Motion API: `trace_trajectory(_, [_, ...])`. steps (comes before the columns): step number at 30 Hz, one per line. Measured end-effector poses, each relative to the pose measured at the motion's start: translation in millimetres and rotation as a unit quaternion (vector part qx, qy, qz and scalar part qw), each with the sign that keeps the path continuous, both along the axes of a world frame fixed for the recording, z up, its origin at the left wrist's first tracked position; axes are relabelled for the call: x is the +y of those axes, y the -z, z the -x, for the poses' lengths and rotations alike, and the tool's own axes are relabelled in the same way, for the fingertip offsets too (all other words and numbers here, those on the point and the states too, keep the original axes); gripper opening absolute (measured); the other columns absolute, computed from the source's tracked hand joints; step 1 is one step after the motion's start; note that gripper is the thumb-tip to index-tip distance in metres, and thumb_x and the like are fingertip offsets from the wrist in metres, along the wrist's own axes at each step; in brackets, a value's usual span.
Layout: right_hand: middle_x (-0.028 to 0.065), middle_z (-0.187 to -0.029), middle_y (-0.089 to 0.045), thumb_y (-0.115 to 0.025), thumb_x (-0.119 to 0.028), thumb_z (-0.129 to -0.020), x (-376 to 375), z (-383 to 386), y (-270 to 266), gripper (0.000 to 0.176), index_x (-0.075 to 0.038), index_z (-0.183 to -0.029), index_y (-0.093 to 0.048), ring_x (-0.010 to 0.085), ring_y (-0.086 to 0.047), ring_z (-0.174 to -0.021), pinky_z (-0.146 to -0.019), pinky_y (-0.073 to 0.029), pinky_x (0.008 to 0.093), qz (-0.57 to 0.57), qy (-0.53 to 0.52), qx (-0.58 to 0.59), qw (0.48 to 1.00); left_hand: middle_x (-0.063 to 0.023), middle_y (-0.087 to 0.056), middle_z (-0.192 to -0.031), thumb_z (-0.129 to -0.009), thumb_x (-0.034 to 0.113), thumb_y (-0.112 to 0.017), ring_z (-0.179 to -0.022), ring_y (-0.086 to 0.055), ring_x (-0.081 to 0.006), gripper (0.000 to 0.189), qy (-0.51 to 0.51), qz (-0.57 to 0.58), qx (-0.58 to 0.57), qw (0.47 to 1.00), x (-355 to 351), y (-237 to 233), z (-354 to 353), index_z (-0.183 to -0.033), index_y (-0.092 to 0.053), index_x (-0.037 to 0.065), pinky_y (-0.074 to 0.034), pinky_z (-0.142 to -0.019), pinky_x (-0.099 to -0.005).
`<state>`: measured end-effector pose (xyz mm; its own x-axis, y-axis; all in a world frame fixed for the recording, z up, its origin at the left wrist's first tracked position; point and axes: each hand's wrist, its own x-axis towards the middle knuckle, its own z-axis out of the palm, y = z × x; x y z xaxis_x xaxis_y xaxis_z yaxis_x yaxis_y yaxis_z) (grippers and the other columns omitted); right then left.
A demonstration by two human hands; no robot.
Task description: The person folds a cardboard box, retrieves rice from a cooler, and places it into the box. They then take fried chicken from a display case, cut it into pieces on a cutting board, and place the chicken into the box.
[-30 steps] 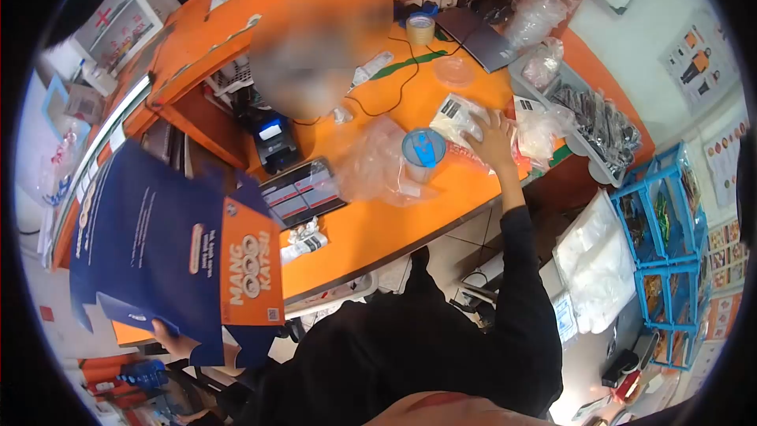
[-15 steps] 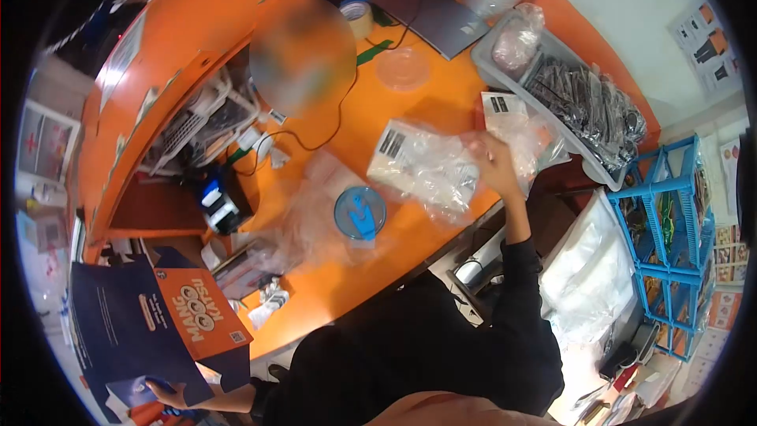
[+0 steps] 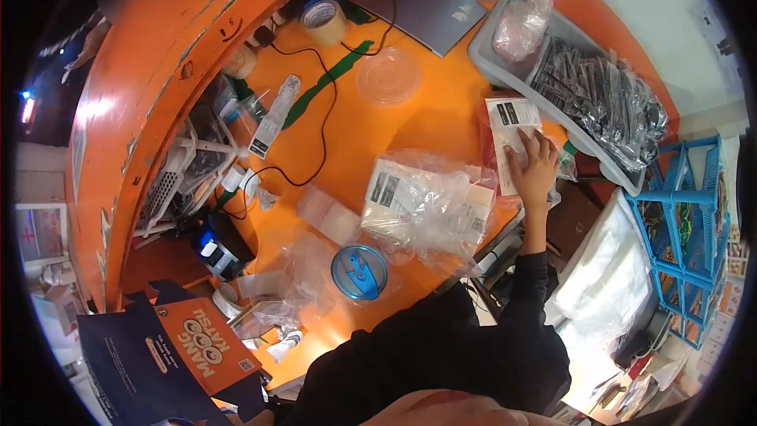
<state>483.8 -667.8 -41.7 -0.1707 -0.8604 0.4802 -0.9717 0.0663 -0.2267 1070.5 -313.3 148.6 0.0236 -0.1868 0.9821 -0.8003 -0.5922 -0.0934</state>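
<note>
My right hand (image 3: pixel 535 170) lies with its fingers spread over a labelled packet (image 3: pixel 512 113) at the right side of the orange counter. Beside it, to the left, sits a larger white bundle in clear plastic (image 3: pixel 430 205) with a printed label. A round clear tumbler with a blue lid (image 3: pixel 359 272) stands near the counter's front edge. At the lower left is an open dark blue and orange cardboard box (image 3: pixel 189 343) reading "Mang Katsu". My left hand does not show; the box or the frame edge hides it.
A grey bin (image 3: pixel 568 122) of black wrapped packets stands at the back right, near a closed laptop (image 3: pixel 418 0). A blue rack (image 3: pixel 682 229) is at far right. A tape roll (image 3: pixel 324 22), a clear round lid (image 3: pixel 389 76) and a black cable (image 3: pixel 335 102) lie on the counter.
My right hand has moved from the plastic-wrapped bundle to the labelled packet on the right, its fingers now spread. My left hand, earlier at the box, has dropped out of sight. The view has shifted.
</note>
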Motion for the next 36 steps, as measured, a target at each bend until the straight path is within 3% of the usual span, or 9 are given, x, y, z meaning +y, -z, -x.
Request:
trace_trajectory(15, [0.0118, -0.096, -0.054, -0.058, -0.045, -0.069, 6, -3, -15, 0.054, -0.017, -0.114, -0.047, 0.0298, -0.05, -0.09, -0.074, -0.039, 0.0409, -0.104, 0.11, 0.03, 0.988, -0.0188, -0.045, -0.114, -0.08, 0.014, -0.05, -0.105, -0.044, -0.0257, 0.035, 0.05, 0.112, 0.102, 0.987, 30, 22, 0, -0.111, -0.047, -0.002, -0.034, -0.091, -0.0364])
trace_trajectory(19, [0.0203, -0.086, -0.058, -0.066, -0.024, -0.063, -17, 42, -4, 0.048, -0.009, -0.106, -0.051, 0.0308, -0.058, -0.072, -0.062, -0.044, 0.0388, -0.086, -0.125, -0.208, 0.966, -0.0188, -0.045, -0.114, -0.081, 0.016, -0.05, -0.106, -0.044, -0.0254, 0.036, 0.092, 0.201, 0.177, 0.959, 43, 30, 16, -0.112, -0.047, -0.002, -0.034, -0.091, -0.0362])
trace_trajectory(22, [0.0085, -0.085, -0.057, -0.065, -0.013, -0.061, -17, 39, -33, 0.035, -0.003, -0.094, -0.058, 0.0162, -0.05, -0.081, -0.072, -0.039, 0.0269, -0.084, -0.17, -0.208, 0.96, -0.0187, -0.044, -0.115, -0.081, 0.016, -0.05, -0.106, -0.043, -0.0252, 0.036, 0.137, 0.275, 0.236, 0.922, 36, 37, 27, -0.112, -0.047, -0.001, -0.034, -0.091, -0.036])
trace_trajectory(27, [-0.0018, -0.073, -0.054, -0.056, -0.002, -0.071, 0, 2, -154, 0.021, -0.003, -0.091, -0.058, 0.0054, -0.047, -0.063, -0.057, -0.035, 0.017, -0.112, -0.202, -0.477, 0.848, -0.0187, -0.044, -0.115, -0.081, 0.018, -0.05, -0.107, -0.043, -0.0248, 0.037, 0.188, 0.305, 0.281, 0.89, 19, 40, 44, -0.112, -0.046, -0.001, -0.033, -0.092, -0.0358])
trace_trajectory(28, [-0.0021, -0.074, -0.054, -0.055, -0.001, -0.072, 1, -3, -182, 0.02, -0.003, -0.091, -0.057, 0.0055, -0.047, -0.063, -0.057, -0.035, 0.0171, -0.086, -0.215, -0.49, 0.841, -0.0177, -0.044, -0.114, -0.079, 0.024, -0.054, -0.105, -0.042, -0.0237, 0.042, 0.344, 0.545, 0.469, 0.604, 22, 22, 38, -0.112, -0.046, -0.002, -0.035, -0.089, -0.0357])
trace_trajectory(30, [-0.0012, -0.077, -0.052, -0.05, -0.013, -0.079, -14, -16, -220, 0.015, -0.005, -0.091, -0.053, 0.0067, -0.049, -0.063, -0.062, -0.041, 0.0198, -0.036, -0.251, -0.627, 0.736, -0.0172, -0.044, -0.113, -0.077, 0.027, -0.055, -0.103, -0.043, -0.0236, 0.046, 0.346, 0.565, 0.478, 0.576, 8, 14, 42, -0.111, -0.046, -0.003, -0.035, -0.088, -0.0352])
trace_trajectory(32, [0.007, -0.106, -0.05, -0.048, -0.013, -0.081, 28, -93, -308, 0.035, -0.001, -0.114, -0.044, 0.0152, -0.05, -0.095, -0.084, -0.04, 0.0263, -0.056, -0.339, -0.732, 0.589, -0.0167, -0.045, -0.111, -0.074, 0.031, -0.059, -0.099, -0.045, -0.0234, 0.053, 0.347, 0.559, 0.496, 0.567, 13, 22, 36, -0.108, -0.045, -0.006, -0.036, -0.086, -0.0336])
trace_trajectory(34, [0.0108, -0.117, -0.044, -0.049, -0.017, -0.082, 3, -138, -356, 0.044, 0.002, -0.12, -0.037, 0.0186, -0.046, -0.103, -0.089, -0.036, 0.028, -0.021, -0.335, -0.567, 0.752, -0.0145, -0.045, -0.11, -0.072, 0.027, -0.059, -0.1, -0.044, -0.0226, 0.051, 0.362, 0.562, 0.486, 0.562, 5, 18, 40, -0.111, -0.044, -0.002, -0.036, -0.086, -0.0335])
trace_trajectory(36, [0.005, -0.096, -0.054, -0.051, -0.022, -0.082, -61, -164, -366, 0.034, -0.002, -0.109, -0.048, 0.0119, -0.051, -0.088, -0.077, -0.04, 0.0239, 0.012, -0.418, -0.594, 0.687, -0.0123, -0.046, -0.11, -0.071, 0.024, -0.06, -0.101, -0.044, -0.0209, 0.051, 0.384, 0.541, 0.464, 0.587, 8, 28, 37, -0.114, -0.042, 0.003, -0.037, -0.085, -0.0332])
